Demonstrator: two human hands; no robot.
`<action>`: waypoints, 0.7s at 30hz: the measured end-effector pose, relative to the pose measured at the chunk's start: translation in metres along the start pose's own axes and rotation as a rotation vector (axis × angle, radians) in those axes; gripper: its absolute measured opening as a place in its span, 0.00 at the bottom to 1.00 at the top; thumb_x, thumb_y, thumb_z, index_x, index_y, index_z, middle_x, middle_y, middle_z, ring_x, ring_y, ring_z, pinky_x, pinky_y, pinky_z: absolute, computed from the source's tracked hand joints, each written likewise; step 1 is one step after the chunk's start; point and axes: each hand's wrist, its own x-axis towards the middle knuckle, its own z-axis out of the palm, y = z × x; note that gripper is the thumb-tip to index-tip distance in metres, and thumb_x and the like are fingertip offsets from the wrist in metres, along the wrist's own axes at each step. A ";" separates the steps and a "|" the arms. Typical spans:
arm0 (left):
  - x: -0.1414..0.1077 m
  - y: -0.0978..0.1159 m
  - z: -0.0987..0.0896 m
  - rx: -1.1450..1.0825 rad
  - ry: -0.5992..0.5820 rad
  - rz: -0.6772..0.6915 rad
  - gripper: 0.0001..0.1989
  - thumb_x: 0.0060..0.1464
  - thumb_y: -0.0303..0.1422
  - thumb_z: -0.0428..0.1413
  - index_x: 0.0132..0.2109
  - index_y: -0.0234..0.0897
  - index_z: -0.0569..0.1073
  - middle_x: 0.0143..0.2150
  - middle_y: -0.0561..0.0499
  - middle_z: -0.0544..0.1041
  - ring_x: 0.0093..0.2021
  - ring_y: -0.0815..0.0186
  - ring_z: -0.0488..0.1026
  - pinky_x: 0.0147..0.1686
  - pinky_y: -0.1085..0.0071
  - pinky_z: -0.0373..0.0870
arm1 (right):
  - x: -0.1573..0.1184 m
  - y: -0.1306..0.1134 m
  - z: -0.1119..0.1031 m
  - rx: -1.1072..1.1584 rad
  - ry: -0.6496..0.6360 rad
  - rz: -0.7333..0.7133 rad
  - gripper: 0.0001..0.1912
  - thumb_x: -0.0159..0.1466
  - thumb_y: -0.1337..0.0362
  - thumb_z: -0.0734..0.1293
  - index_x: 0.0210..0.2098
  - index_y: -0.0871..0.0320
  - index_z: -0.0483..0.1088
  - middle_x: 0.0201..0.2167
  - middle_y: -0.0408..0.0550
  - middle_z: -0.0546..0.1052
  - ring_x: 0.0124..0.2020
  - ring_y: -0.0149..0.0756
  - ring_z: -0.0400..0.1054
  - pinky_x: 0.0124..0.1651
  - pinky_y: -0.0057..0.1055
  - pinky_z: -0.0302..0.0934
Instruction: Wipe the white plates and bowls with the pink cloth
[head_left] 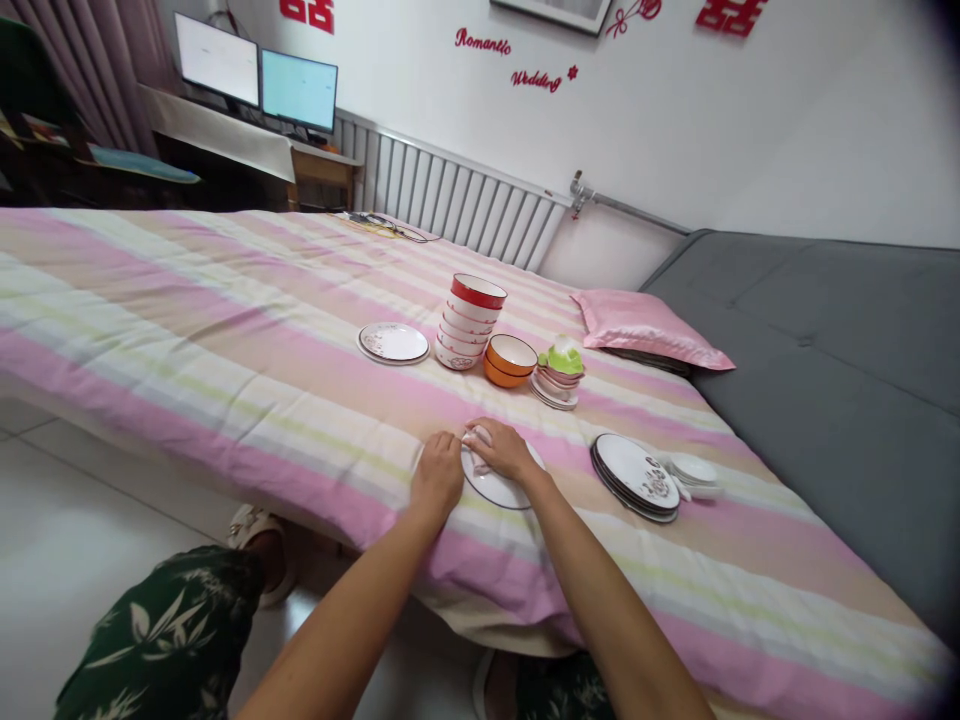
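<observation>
A white plate with a dark rim [504, 492] is at the front part of the bed, partly covered by my hands. My left hand [439, 474] is closed at the plate's left edge, its fingertips largely hidden. On the plate's upper left, my right hand [502, 450] presses a pale pinkish cloth [477, 455] with bent fingers. Beyond my hands stand a flat white plate pair [394, 342], a tall stack of white bowls topped by a red one [469, 318] and orange bowls [510, 362].
Small dishes with a green piece on top [562, 368] stand right of the orange bowls. At right lie stacked dark-rimmed plates [630, 470] and small white dishes [696, 472]. A pink pillow [649, 325] rests by the grey headboard [817, 350]. Cables [386, 228] lie at the far edge.
</observation>
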 end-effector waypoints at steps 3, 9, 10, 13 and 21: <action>0.000 0.000 -0.001 0.013 -0.009 0.008 0.12 0.56 0.21 0.44 0.39 0.32 0.71 0.41 0.42 0.73 0.45 0.59 0.67 0.49 0.63 0.63 | 0.000 0.010 -0.002 -0.004 0.035 0.066 0.15 0.62 0.55 0.60 0.45 0.51 0.70 0.46 0.44 0.75 0.46 0.35 0.68 0.50 0.31 0.59; 0.000 0.000 0.000 0.027 -0.017 0.007 0.12 0.56 0.21 0.44 0.39 0.33 0.71 0.40 0.43 0.73 0.45 0.59 0.66 0.49 0.63 0.62 | -0.007 0.025 -0.009 -0.033 0.094 0.229 0.15 0.62 0.54 0.59 0.45 0.50 0.70 0.44 0.43 0.76 0.45 0.35 0.69 0.45 0.29 0.59; 0.000 0.000 0.000 0.026 -0.017 0.007 0.12 0.56 0.21 0.44 0.39 0.33 0.71 0.40 0.43 0.73 0.45 0.59 0.66 0.50 0.63 0.62 | -0.009 0.026 -0.010 -0.042 0.101 0.251 0.15 0.62 0.53 0.59 0.45 0.50 0.70 0.44 0.43 0.76 0.45 0.36 0.69 0.45 0.29 0.59; 0.000 0.000 0.000 0.023 -0.020 0.006 0.12 0.56 0.21 0.44 0.39 0.32 0.71 0.41 0.43 0.73 0.45 0.59 0.66 0.50 0.63 0.62 | -0.016 0.027 -0.013 -0.077 0.120 0.319 0.16 0.62 0.53 0.58 0.45 0.50 0.69 0.43 0.43 0.76 0.43 0.36 0.69 0.42 0.29 0.59; 0.001 0.000 0.001 0.009 -0.027 -0.007 0.12 0.56 0.22 0.44 0.40 0.32 0.71 0.41 0.41 0.73 0.46 0.58 0.66 0.49 0.62 0.63 | -0.046 0.027 -0.019 -0.201 0.194 0.551 0.21 0.63 0.51 0.55 0.46 0.56 0.70 0.38 0.52 0.77 0.41 0.42 0.70 0.40 0.32 0.58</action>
